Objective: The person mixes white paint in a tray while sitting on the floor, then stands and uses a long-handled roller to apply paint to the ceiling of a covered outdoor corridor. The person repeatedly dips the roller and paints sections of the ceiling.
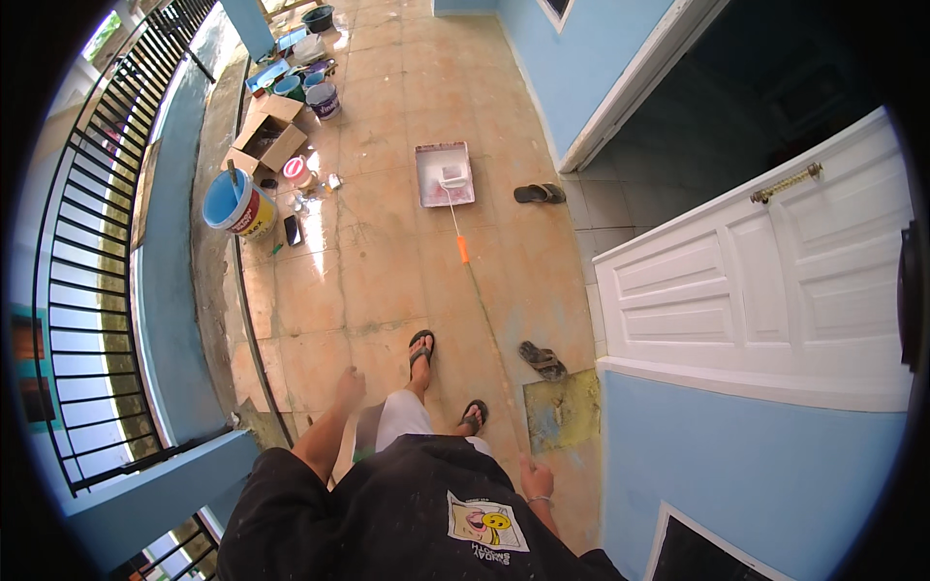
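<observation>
Reaching ahead over the white-smeared rectangular tray's (433, 184) near edge, the long orange-handled roller (463, 250) fills my right hand (536, 479), left hand (351, 387) unclear.

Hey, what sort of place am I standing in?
Probably a house's porch or balcony with painting gear out: I see a black metal railing, an open white panelled door, and a white paint roller in a paint-smeared rectangular tray.

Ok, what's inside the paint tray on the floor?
Inside the paint tray is a white roller head with an orange handle, and pale paint smeared around it. The patch of tray directly beneath the roller head is covered, so it can't be seen.
</observation>
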`<move>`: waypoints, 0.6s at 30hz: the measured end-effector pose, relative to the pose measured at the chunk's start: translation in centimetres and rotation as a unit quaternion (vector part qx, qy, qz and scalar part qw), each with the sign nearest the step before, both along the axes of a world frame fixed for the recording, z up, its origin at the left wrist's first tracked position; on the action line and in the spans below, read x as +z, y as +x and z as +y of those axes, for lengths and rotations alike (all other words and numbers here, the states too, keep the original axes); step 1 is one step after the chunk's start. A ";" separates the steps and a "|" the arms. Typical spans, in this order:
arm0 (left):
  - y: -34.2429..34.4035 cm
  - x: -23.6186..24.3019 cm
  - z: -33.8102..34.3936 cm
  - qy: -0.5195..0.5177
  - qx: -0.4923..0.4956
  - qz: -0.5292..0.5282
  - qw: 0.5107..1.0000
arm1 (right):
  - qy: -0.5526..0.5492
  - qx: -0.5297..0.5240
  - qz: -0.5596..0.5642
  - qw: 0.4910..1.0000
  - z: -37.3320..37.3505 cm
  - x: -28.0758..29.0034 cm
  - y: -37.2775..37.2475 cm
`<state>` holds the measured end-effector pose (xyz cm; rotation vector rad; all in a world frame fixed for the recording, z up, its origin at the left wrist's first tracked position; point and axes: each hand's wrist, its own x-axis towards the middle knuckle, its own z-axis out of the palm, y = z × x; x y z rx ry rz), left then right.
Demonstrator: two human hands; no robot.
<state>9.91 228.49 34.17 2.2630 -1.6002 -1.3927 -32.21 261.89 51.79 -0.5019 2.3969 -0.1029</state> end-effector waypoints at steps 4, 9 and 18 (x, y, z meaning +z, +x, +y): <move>-6.7 3.5 4.6 0.040 0.037 0.093 0.994 | -0.004 0.014 0.021 1.000 5.4 -0.9 -0.3; -12.1 8.3 11.0 0.022 0.010 0.156 0.987 | -0.057 0.031 -0.024 0.998 4.1 -2.9 -1.9; -10.5 9.3 14.4 0.025 -0.035 0.097 0.994 | -0.086 0.068 -0.094 0.989 -6.2 -5.0 -2.5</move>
